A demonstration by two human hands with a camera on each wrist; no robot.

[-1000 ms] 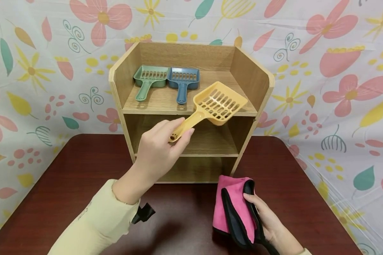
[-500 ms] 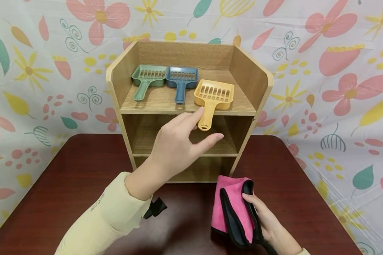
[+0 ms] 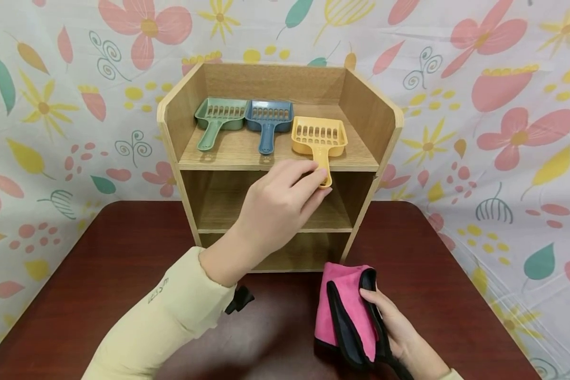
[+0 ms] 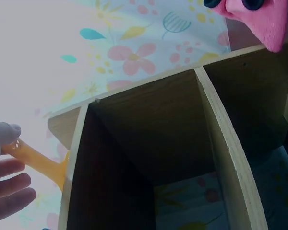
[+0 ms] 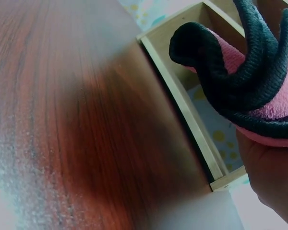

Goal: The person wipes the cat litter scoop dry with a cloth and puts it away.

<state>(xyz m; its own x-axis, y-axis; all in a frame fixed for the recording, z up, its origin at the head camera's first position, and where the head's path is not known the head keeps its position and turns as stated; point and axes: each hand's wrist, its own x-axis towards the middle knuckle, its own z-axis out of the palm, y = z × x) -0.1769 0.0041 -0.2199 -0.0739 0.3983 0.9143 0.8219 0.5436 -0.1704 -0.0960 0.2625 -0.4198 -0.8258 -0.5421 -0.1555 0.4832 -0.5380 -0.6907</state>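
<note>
A yellow litter scoop [image 3: 319, 134] lies on the wooden rack's top shelf, its handle [image 4: 31, 158] sticking out past the front edge. My left hand [image 3: 280, 203] pinches the end of that handle between thumb and fingers. To its left on the same shelf, side by side, are a blue litter scoop [image 3: 268, 119] and a green litter scoop [image 3: 220, 116]. Low at the right, my right hand [image 3: 399, 332] grips a folded pink cloth [image 3: 334, 301] with black edging, in front of the rack. The cloth [image 5: 278, 103] hides most of that hand's fingers in the right wrist view.
The three-level wooden rack [image 3: 278, 168] stands at the back of a dark red-brown table [image 3: 138, 248]. Raised sides and a back wall bound its top shelf. Behind hangs a flowered curtain [image 3: 518, 158].
The yellow scoop has come down from the air onto the shelf. My left hand loosened from its handle half a second ago and now pinches it again, with the scoop turned straighter. The right hand stays put.
</note>
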